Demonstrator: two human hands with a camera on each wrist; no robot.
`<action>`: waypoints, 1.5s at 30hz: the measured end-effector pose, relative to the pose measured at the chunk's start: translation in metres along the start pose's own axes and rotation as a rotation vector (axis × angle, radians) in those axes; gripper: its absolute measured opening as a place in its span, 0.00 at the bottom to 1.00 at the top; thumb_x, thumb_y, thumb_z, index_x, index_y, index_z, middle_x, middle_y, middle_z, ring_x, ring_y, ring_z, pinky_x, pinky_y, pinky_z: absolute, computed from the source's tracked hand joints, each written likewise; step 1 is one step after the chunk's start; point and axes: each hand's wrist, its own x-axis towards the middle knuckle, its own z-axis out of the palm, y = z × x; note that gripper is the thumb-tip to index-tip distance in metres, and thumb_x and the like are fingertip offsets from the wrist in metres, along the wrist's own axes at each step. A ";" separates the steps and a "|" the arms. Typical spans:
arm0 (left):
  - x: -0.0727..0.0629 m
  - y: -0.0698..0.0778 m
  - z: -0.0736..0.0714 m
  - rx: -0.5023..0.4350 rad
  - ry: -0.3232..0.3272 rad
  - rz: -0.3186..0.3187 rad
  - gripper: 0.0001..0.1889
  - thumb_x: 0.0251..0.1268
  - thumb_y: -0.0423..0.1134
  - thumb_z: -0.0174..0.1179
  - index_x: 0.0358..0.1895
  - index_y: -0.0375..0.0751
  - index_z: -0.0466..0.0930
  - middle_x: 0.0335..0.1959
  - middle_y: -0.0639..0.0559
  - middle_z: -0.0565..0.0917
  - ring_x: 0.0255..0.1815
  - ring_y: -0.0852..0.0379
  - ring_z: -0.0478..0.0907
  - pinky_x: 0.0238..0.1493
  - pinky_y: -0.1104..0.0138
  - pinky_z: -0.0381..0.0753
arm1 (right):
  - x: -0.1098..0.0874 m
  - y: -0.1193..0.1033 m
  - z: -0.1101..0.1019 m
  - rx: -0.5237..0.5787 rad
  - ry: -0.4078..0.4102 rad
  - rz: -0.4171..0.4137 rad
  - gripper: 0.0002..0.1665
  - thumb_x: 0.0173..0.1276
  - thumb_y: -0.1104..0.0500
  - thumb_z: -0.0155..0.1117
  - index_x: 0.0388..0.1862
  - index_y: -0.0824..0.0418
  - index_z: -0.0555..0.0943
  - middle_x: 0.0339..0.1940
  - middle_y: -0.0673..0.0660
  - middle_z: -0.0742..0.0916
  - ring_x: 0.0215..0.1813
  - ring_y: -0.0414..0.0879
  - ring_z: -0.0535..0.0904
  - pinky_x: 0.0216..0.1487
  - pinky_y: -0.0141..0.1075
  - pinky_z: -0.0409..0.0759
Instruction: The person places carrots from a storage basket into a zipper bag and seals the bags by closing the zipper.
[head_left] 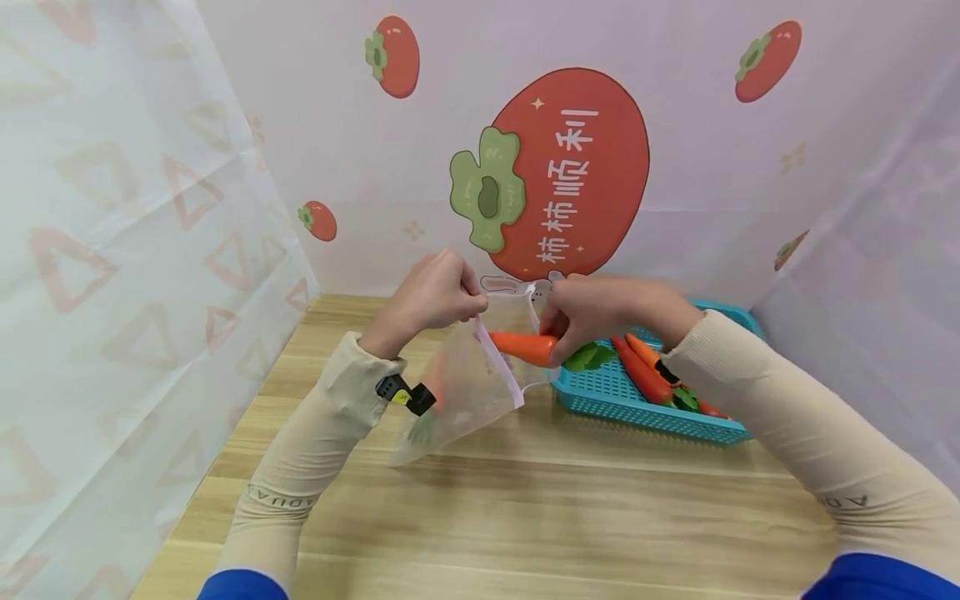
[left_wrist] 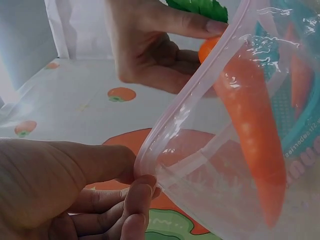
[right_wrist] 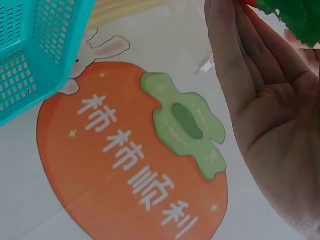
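My left hand [head_left: 444,293] pinches the pink-edged rim of a clear zip bag [head_left: 472,392] between thumb and fingers, and the bag's mouth gapes toward the right. In my right hand [head_left: 581,312] is an orange carrot [head_left: 525,347] with green leaves [head_left: 588,357], gripped near its leafy end. The left wrist view shows the carrot [left_wrist: 252,130] tip-down inside the bag, seen through the plastic, with its thick end at the rim. Deeper in the bag, a blurred orange shape with a green end shows through. The right wrist view catches only the palm [right_wrist: 270,100] and some leaves [right_wrist: 295,17].
A turquoise basket [head_left: 637,421] stands on the wooden table [head_left: 525,517] at the right, holding red and orange vegetables [head_left: 643,375], partly behind my right forearm. Printed cloth walls [head_left: 697,167] enclose the table at the back and on both sides.
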 end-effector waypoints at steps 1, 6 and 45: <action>0.000 0.000 0.000 0.000 0.002 -0.002 0.12 0.55 0.35 0.58 0.18 0.47 0.89 0.14 0.57 0.82 0.17 0.61 0.73 0.24 0.68 0.66 | 0.004 -0.002 0.000 -0.020 0.002 0.002 0.17 0.64 0.46 0.80 0.48 0.52 0.93 0.35 0.46 0.91 0.37 0.41 0.83 0.42 0.35 0.84; 0.000 0.001 0.000 -0.007 0.004 -0.002 0.13 0.56 0.35 0.59 0.18 0.47 0.88 0.14 0.56 0.83 0.17 0.60 0.73 0.23 0.68 0.66 | 0.021 -0.014 0.000 -0.090 -0.011 -0.008 0.14 0.63 0.46 0.80 0.42 0.53 0.93 0.31 0.47 0.90 0.33 0.42 0.83 0.40 0.35 0.83; -0.001 -0.003 0.002 -0.021 0.007 0.001 0.12 0.55 0.34 0.59 0.19 0.46 0.89 0.15 0.57 0.83 0.17 0.62 0.72 0.23 0.69 0.64 | -0.043 0.061 0.024 -0.013 0.221 0.123 0.17 0.66 0.54 0.78 0.48 0.63 0.90 0.42 0.55 0.94 0.43 0.45 0.90 0.51 0.46 0.90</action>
